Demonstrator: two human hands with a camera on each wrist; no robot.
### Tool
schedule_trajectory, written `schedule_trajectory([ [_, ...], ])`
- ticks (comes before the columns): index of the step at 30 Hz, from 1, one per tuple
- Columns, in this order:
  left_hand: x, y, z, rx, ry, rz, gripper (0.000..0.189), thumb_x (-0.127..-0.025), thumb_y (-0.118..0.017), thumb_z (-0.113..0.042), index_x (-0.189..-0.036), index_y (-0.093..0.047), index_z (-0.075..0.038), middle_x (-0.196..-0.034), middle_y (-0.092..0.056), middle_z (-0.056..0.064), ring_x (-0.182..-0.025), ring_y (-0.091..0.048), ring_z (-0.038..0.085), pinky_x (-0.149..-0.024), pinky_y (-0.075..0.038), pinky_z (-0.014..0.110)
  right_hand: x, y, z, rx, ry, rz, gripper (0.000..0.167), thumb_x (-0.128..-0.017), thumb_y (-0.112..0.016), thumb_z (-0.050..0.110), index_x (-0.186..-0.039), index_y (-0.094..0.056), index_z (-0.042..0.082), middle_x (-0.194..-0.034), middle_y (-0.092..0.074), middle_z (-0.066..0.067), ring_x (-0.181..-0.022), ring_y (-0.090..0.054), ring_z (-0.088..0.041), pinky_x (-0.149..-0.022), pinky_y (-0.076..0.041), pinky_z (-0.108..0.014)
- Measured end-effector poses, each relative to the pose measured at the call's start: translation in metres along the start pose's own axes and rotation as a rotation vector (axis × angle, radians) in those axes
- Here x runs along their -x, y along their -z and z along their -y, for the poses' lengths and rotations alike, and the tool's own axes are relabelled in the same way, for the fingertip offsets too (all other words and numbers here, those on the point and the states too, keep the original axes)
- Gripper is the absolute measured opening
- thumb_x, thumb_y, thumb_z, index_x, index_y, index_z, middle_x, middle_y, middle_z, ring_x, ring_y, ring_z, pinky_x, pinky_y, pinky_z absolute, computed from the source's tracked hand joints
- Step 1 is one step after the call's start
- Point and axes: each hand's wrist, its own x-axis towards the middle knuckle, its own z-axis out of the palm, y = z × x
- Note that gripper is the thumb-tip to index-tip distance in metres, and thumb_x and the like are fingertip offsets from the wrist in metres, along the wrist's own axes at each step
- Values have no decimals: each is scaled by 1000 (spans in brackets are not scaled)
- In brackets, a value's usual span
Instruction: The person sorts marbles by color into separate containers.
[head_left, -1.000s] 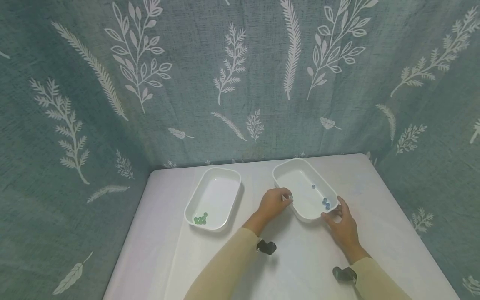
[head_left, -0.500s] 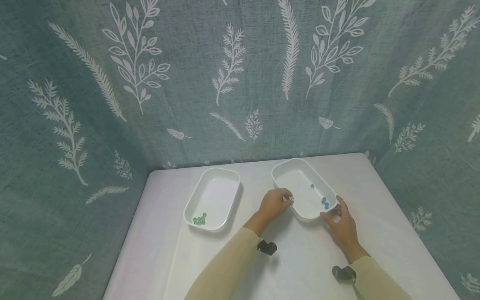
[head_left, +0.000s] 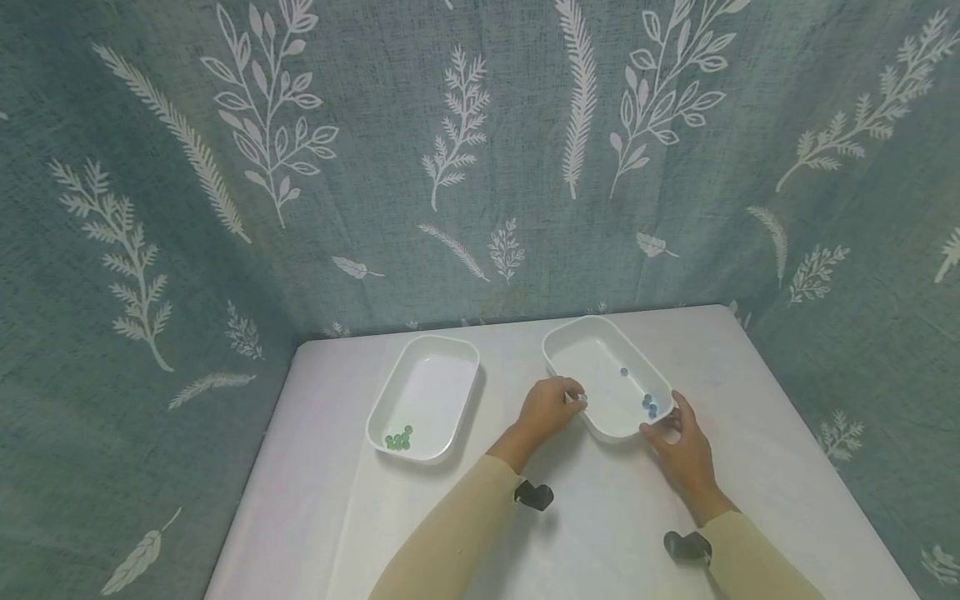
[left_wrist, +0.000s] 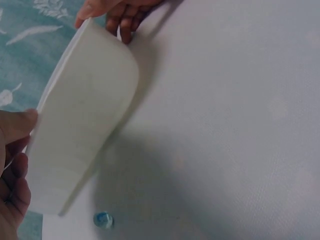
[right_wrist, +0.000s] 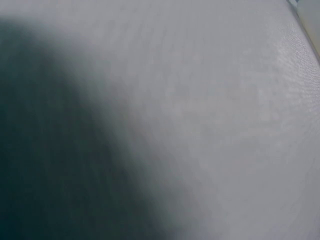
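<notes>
A white rectangular tray [head_left: 600, 354] stands on the right of the table, several blue glass beads [head_left: 648, 404] and a lone one [head_left: 624, 372] inside it. My left hand [head_left: 547, 408] grips its left rim, thumb above and fingers curled below in the left wrist view; a pale bluish spot shows by the fingertips. At the near right corner, my right hand [head_left: 684, 446] pinches the rim between thumb and fingers. Beside the tray wall [left_wrist: 85, 105], the left wrist view shows a blue bead [left_wrist: 103, 220] on the table; the left hand hides that spot in the head view.
A second white tray [head_left: 468, 367] sits to the left, several green beads [head_left: 399, 439] gathered at its near left corner. Leaf-patterned green curtain [head_left: 390, 167] encloses the back and sides of the white table [head_left: 300, 500]. In the right wrist view, a blurred dark shape covers the left.
</notes>
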Motion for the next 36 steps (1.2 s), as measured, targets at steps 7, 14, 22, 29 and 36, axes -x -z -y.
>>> schedule_trajectory([
  [7, 1, 2, 1, -3, 4, 2, 18, -88, -74, -29, -102, -73, -18, -88, -66, -13, -73, -53, 2, -65, -47, 19, -1, 0, -1, -4, 0, 5, 95, -88, -66, 53, -157, -11, 18, -149, -36, -25, -136, -31, -48, -105, -24, -68],
  [14, 0, 1, 4, -32, 3, 0, 19, -87, -74, -31, -100, -74, -17, -86, -66, -12, -72, -53, 4, -66, -47, 20, -1, 0, 0, -6, -5, 12, 95, -88, -66, 53, -157, -11, 17, -149, -35, -25, -136, -30, -48, -105, -24, -68],
  [22, 2, 0, 7, -23, 17, 3, 19, -88, -73, -32, -101, -74, -18, -89, -67, -12, -74, -53, 3, -68, -48, 20, 0, -1, -1, -1, -7, 16, 96, -88, -66, 54, -157, -10, 17, -149, -35, -25, -135, -30, -48, -105, -24, -68],
  [29, 7, 2, 14, -16, 3, -10, 15, -90, -71, -28, -100, -73, -18, -91, -67, -11, -75, -55, 3, -69, -48, 20, -1, -1, -2, -2, -1, 1, 95, -88, -67, 51, -157, -12, 17, -148, -38, -24, -135, -32, -47, -105, -26, -67],
  [36, 14, 4, 24, -17, 12, -1, 15, -89, -72, -27, -100, -73, -17, -90, -68, -9, -76, -56, 4, -69, -49, 20, -1, -1, -1, -2, -8, 7, 94, -88, -67, 51, -157, -11, 18, -149, -36, -24, -136, -31, -47, -105, -25, -67],
])
